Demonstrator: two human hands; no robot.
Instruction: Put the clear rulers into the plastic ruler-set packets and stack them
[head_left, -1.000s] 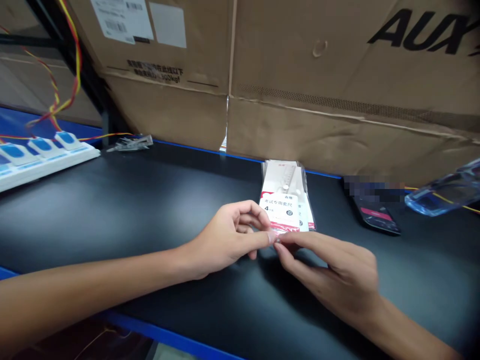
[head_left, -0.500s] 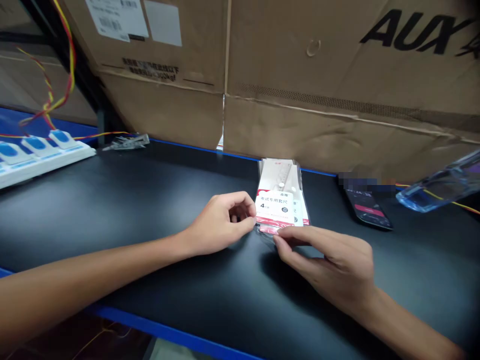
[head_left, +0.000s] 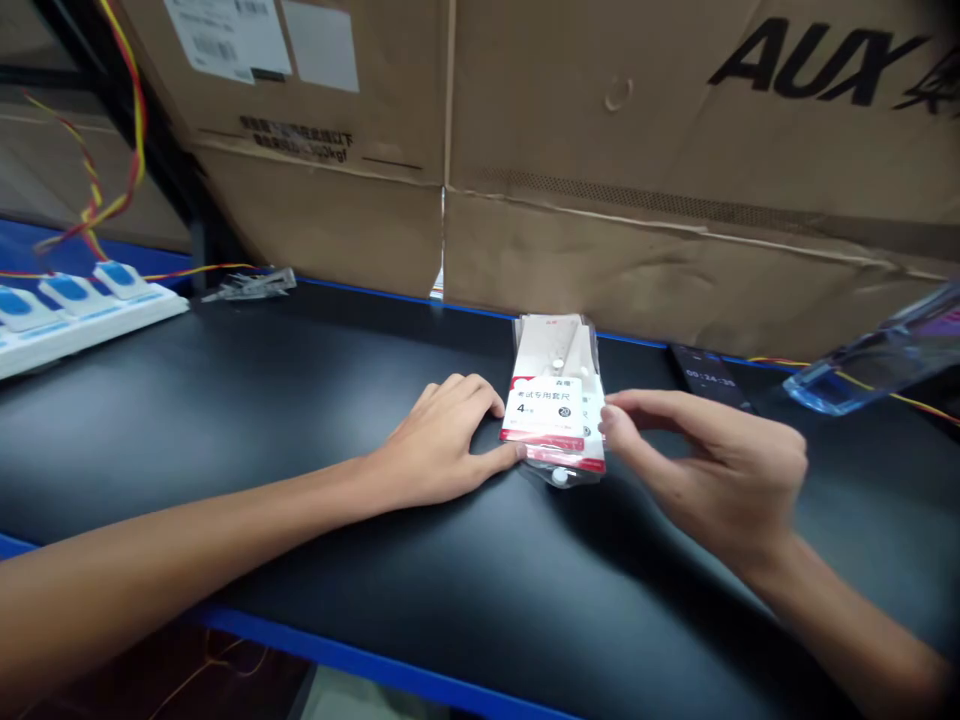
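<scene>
A small stack of clear-plastic ruler set packets lies on the dark tabletop, its white cards printed with red bands and black lettering. Round white snap buttons show on the pouches, one at the near end. My left hand rests flat at the stack's left side, thumb and fingers apart, with the thumb tip at the near left corner. On the opposite side, my right hand pinches the right edge of a packet between thumb and forefinger. How many packets are in that pinch is hidden.
Behind stand large cardboard boxes. A phone and a clear plastic container are at the right. A white power strip with plugs and a small clear plastic bundle sit at the left. The table has a blue front edge.
My right hand has moved from the stack's near end up to its right edge. My left fingers have opened out from a curl along the left side. The near end is now uncovered.
</scene>
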